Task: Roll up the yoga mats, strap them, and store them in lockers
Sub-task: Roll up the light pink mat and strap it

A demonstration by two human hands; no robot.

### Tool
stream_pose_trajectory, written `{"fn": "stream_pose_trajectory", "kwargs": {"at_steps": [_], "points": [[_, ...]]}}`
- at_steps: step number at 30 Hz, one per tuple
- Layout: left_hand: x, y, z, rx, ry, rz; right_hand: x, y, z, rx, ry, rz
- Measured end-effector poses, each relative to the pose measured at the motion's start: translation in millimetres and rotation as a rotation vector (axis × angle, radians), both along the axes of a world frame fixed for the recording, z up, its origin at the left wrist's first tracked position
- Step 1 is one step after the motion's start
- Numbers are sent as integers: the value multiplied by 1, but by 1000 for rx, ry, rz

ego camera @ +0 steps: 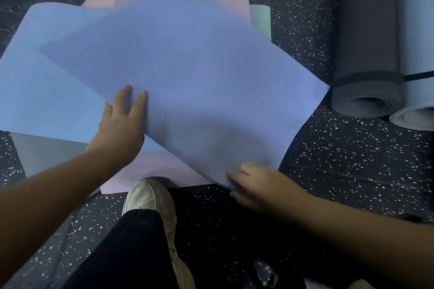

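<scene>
A periwinkle-blue yoga mat (199, 73) lies flat and skewed on top of a fanned pile of mats on the floor. My left hand (122, 124) rests at its near left edge, fingers straight; whether they touch it is unclear. My right hand (256, 183) grips the mat's near corner with curled fingers, blurred. Beneath it lie a lighter blue mat (42, 82), pink mats (150, 171), a grey mat (40, 150) and a green mat (260, 19).
Two rolled mats with dark straps lie at the right: a grey one (366, 54) and a pale blue one (418, 54). My white shoe (145, 195) and dark trouser leg (131, 248) are at the pile's near edge. Dark speckled floor (347, 171) surrounds everything.
</scene>
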State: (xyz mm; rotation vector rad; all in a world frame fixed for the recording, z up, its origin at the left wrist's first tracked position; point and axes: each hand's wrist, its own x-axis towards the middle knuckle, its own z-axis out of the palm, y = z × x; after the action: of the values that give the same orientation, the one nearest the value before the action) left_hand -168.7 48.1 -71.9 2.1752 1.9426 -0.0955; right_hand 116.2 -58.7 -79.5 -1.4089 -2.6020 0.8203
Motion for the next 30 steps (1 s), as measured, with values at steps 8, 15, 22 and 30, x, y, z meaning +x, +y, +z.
{"fn": "stream_pose_trajectory", "kwargs": {"at_steps": [8, 15, 22, 30], "points": [[-1, 34, 14, -180, 112, -63, 52, -13, -26, -156, -212, 71], [13, -1, -9, -123, 76, -155, 63, -12, -32, -118, -351, 86], [0, -3, -13, -11, 86, -250, 58, -15, -31, -30, -519, 206], [4, 18, 7, 231, 40, -228, 55, -20, -27, 84, -361, 77]]}}
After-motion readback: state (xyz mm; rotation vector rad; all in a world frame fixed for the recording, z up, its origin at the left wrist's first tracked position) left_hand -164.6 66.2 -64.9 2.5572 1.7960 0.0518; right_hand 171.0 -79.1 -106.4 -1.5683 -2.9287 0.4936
